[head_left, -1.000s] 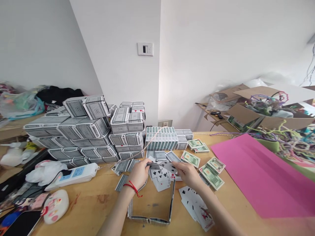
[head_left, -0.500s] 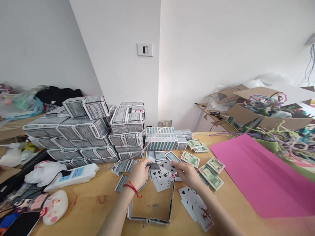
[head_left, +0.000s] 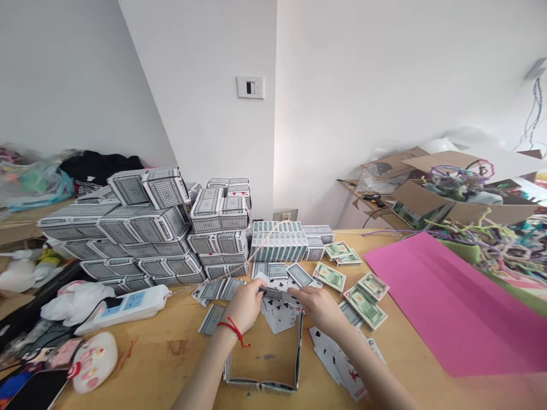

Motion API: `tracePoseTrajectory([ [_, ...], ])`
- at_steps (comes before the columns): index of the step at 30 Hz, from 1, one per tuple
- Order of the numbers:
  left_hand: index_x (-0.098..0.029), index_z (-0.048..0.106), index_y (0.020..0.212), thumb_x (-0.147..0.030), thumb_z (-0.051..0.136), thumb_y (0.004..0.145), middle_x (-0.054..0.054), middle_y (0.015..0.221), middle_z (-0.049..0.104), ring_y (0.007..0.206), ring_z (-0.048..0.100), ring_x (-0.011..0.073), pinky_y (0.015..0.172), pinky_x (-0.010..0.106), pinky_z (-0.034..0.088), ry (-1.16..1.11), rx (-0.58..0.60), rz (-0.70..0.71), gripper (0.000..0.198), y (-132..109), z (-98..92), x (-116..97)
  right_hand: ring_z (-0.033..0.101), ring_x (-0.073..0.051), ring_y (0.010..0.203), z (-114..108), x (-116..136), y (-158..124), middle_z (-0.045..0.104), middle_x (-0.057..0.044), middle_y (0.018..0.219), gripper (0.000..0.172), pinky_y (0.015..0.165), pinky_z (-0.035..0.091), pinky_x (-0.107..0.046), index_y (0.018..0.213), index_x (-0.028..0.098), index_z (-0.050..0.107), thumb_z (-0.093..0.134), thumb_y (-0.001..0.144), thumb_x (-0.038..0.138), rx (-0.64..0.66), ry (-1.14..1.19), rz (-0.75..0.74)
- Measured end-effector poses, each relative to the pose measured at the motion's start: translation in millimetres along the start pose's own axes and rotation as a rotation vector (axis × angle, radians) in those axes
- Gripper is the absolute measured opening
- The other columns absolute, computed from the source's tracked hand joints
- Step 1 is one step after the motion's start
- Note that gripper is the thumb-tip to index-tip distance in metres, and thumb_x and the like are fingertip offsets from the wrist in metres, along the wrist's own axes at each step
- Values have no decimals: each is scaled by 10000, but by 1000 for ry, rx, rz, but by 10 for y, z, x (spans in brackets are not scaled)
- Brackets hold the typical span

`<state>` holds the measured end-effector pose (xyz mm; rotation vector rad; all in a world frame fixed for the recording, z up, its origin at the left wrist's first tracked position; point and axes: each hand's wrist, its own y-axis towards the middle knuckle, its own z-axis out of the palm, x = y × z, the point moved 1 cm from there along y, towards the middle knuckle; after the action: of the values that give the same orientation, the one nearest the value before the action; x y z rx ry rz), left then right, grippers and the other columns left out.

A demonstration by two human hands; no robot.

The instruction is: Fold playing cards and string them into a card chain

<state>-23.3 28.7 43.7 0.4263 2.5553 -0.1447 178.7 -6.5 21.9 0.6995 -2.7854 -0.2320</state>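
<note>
Between my hands is a folded playing card (head_left: 273,294), its patterned back showing. My left hand (head_left: 247,304), with a red string at the wrist, pinches its left end. The fingers of my right hand (head_left: 318,307) close on its right end. Loose face-up cards (head_left: 280,314) lie just beneath. Nearer me, a frame of folded cards (head_left: 262,385) lies on the table, its far side partly hidden by my hands. More face-up cards (head_left: 335,356) are under my right forearm.
Stacked card boxes (head_left: 141,225) fill the back left. Banded green packs (head_left: 365,304) and a pink sheet (head_left: 453,313) lie to the right. A power strip (head_left: 128,304) and a white mouse-shaped item (head_left: 94,361) are at the left. Yarn spills near an open carton (head_left: 491,213).
My hands have come closer together. My right hand has moved left and its fingers now meet the card piece held by my left hand.
</note>
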Motion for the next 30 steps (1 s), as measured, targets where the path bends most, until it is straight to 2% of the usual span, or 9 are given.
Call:
tracePoseTrajectory([
  [5,-211,579,958,-143,424,783,39,751,636,695,594,185,587,231,378,-8,7,-7,243,4,8,23,574,-155,685,36,-12,24,636,-53,803,244,603,414,-228,982,208,592,414,821,163,-102,354,114],
  [8,-203,565,987,-159,436,781,52,783,644,731,600,190,607,234,389,6,2,-10,247,2,3,35,579,-157,683,53,-47,19,643,-51,793,229,616,431,-242,947,197,605,407,832,204,-114,475,158],
  [11,-188,555,1010,-206,478,768,81,831,653,769,604,208,623,248,398,64,-15,-47,254,-10,-8,33,562,-147,604,66,-73,4,629,-36,702,294,561,419,-234,991,186,594,353,825,154,-76,470,159],
  [16,-189,619,778,-280,460,785,95,764,658,752,613,225,635,275,398,268,39,-111,183,-26,-22,28,539,-136,562,78,-85,-10,614,-36,688,489,533,408,-221,1078,182,578,311,706,9,-91,437,137],
  [22,-244,566,966,-206,465,777,64,830,662,809,610,228,631,265,398,222,68,-5,218,-23,-15,16,531,-136,563,106,-90,-11,601,-39,679,510,554,417,-226,1055,179,601,311,682,-12,-135,436,114],
  [30,-233,564,933,-159,439,775,69,778,643,772,609,232,607,266,387,204,83,9,215,-35,-7,-62,535,-136,575,114,-45,-1,599,-33,698,524,559,407,-219,1046,200,602,311,672,-23,-133,403,121],
])
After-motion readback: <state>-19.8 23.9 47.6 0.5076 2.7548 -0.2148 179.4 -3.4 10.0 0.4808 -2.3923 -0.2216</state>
